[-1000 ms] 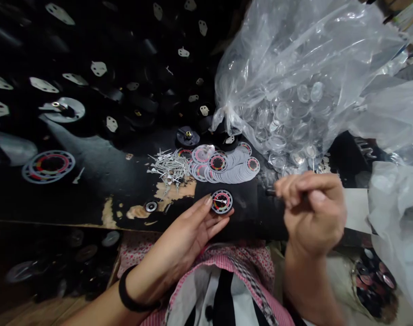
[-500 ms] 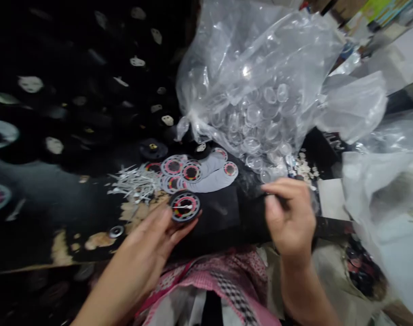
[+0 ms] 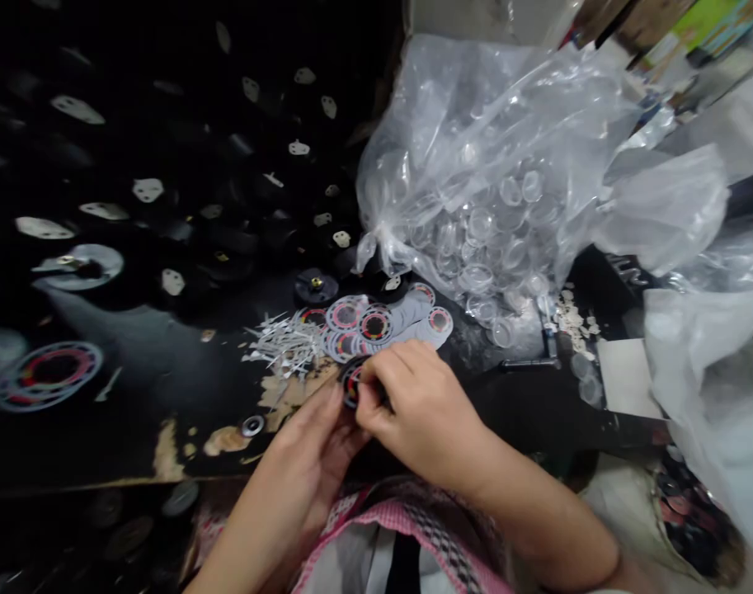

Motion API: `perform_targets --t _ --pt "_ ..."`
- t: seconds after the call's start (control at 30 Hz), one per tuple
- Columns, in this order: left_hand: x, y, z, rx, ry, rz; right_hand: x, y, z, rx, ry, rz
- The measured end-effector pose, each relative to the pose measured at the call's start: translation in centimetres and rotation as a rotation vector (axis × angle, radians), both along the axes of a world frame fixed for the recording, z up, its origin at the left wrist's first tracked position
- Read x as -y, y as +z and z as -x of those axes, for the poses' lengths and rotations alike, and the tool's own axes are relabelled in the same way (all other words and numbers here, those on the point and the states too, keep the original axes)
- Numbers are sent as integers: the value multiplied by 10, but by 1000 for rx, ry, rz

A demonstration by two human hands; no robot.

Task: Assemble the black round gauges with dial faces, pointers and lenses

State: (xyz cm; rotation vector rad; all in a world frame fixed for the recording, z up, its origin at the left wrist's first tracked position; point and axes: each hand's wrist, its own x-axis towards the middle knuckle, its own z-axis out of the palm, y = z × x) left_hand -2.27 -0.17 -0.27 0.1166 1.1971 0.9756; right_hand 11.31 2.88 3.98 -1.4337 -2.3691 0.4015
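Observation:
My left hand point(image 3: 317, 425) is closed around a small round dial gauge point(image 3: 351, 384) with a black rim and a printed dial face. Over that face, my right hand point(image 3: 407, 396) is pinched, thumb and fingertips together, covering much of the gauge; whatever lies between them is hidden. Just beyond the hands, flat printed dial discs point(image 3: 374, 323) lie in an overlapping row. To their left is a heap of thin white pointer needles point(image 3: 286, 342). A small ring-shaped part point(image 3: 252, 426) rests left of my left hand.
A clear plastic bag point(image 3: 468, 124) spills round transparent covers at the back right. A black tool point(image 3: 529, 363) and a pile of tiny pale pieces point(image 3: 575, 318) lie before it. Black round housings with pale plates point(image 3: 147, 190) crowd the back left. A larger dial point(image 3: 48, 375) lies far left.
My right hand has come left from beside the clear covers onto the gauge in my left hand. The view has shifted, so the table's things appear farther right.

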Motion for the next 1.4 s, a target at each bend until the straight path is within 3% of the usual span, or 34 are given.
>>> perform_targets --t 0.13,0.23,0.3,0.37,0.43,0.5,0.67,0.9,1.03,1.17,1.23,1.3,1.4 --pt "-1 -6 2 -44 -16 -54 -6 7 0 -87 -50 242" --pt "-1 -12 8 -55 -72 -111 -24 5 -22 -270 -24 324" --pt "0 -13 9 -30 -23 -128 -45 -1 -44 -276 -232 172" --pt "0 -12 7 3 22 -130 -69 -10 -66 -16 -564 -39" --pt "1 -11 4 44 -4 -118 -89 -18 -80 250 -649 -55" --pt "1 -10 2 86 -53 -110 -102 -25 -85 363 -606 -27" --pt "1 -9 1 88 -62 -103 -110 -35 -80 376 -575 -46" --pt "-1 -4 4 43 -51 -72 -115 -41 -84 361 -584 -44" --pt "0 -5 6 85 -77 -81 -120 -36 -90 319 -623 -67" --pt "-1 -4 7 169 -28 -62 -99 -21 -86 214 -640 -134" --pt "-4 -1 7 232 -21 -38 -84 -17 -77 102 -577 -170" --pt "-7 1 8 277 -21 -8 -74 -18 -69 -21 -508 -205" --pt "-11 4 9 302 -8 10 -72 -22 -64 -113 -516 -204"
